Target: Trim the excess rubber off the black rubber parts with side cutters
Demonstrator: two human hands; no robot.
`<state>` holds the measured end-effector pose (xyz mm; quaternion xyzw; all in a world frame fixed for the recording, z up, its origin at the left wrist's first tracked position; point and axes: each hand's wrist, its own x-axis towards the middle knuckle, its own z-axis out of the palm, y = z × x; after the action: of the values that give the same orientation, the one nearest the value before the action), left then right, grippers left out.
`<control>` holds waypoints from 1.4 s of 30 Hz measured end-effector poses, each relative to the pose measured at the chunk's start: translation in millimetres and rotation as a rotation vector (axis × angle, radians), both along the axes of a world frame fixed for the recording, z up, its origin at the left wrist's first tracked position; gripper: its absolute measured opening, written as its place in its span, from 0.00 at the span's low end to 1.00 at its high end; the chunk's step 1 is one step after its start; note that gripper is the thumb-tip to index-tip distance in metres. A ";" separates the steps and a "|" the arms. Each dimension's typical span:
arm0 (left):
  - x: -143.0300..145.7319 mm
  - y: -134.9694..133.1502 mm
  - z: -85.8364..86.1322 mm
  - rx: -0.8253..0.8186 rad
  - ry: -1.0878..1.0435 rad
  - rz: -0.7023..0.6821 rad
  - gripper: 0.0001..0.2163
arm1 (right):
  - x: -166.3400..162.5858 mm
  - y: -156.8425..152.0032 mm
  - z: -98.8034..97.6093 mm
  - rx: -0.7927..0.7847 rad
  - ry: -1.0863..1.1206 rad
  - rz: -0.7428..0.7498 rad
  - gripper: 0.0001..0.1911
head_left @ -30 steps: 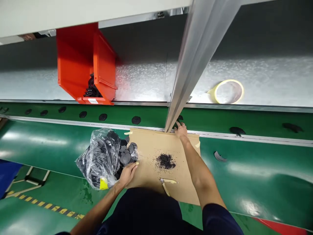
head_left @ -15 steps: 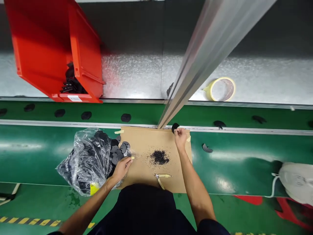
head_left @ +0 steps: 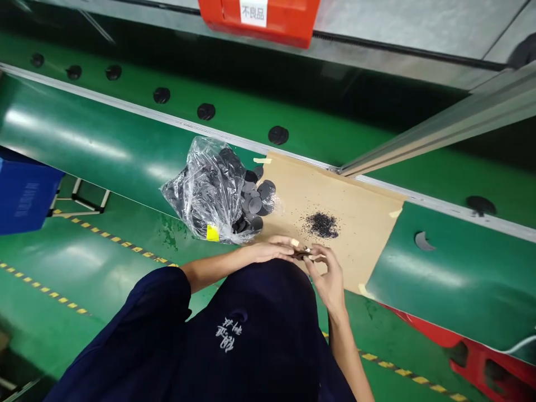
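Observation:
Close in front of my body, both hands meet at the near edge of a brown cardboard sheet (head_left: 285, 170). My left hand (head_left: 268, 250), with pale tape on a fingertip, has its fingers closed on a thin dark disc-like part (head_left: 300, 255). The other side of that part is pinched by my right hand (head_left: 329, 276). Fingers cover most of its shape. Beyond them lies a scattered pile of small black bits (head_left: 322, 224). To the left, a clear plastic bag (head_left: 203, 190) spills black discs (head_left: 255, 205) onto the sheet.
Several black parts (head_left: 206, 111) sit in a row on the green strip behind the rail. A metal post (head_left: 419, 138) slants up at the right. A red bin (head_left: 259, 28) is at the top, and a dark crescent piece (head_left: 424, 241) lies right of the cardboard.
My view has swung left. My right hand has come back from the rail toward my body, and my left hand has left the discs by the bag; they now meet on one part.

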<state>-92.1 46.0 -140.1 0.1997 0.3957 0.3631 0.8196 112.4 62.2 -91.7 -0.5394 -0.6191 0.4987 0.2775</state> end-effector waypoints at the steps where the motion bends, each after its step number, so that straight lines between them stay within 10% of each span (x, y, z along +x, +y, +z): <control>1: 2.0 -3.5 0.8 0.069 0.063 0.090 0.17 | -4.7 -5.8 -2.1 -0.025 0.033 -0.122 0.21; 7: 17.4 -11.3 15.2 0.479 0.500 0.251 0.10 | -37.7 -28.7 -11.4 -0.478 0.532 -0.339 0.27; 15: -4.8 -23.1 20.6 1.114 0.966 0.042 0.10 | -33.6 -19.6 -1.2 -0.355 0.425 -0.319 0.18; 23: -90.4 30.5 -5.9 0.352 1.815 -0.100 0.23 | -25.9 -12.6 -1.0 -0.516 0.491 -0.256 0.25; 33: -87.4 32.8 -20.8 0.267 1.805 -0.127 0.17 | -20.8 -25.6 -4.7 -0.344 0.308 -0.316 0.27; 42: -88.6 36.1 -15.7 0.293 1.685 0.128 0.05 | -14.2 -36.1 -20.9 -0.121 0.143 -0.157 0.25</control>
<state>-180.7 82.1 -155.8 0.4841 0.8321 0.1867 0.1959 98.2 26.1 -112.6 -0.5649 -0.5225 0.5491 0.3261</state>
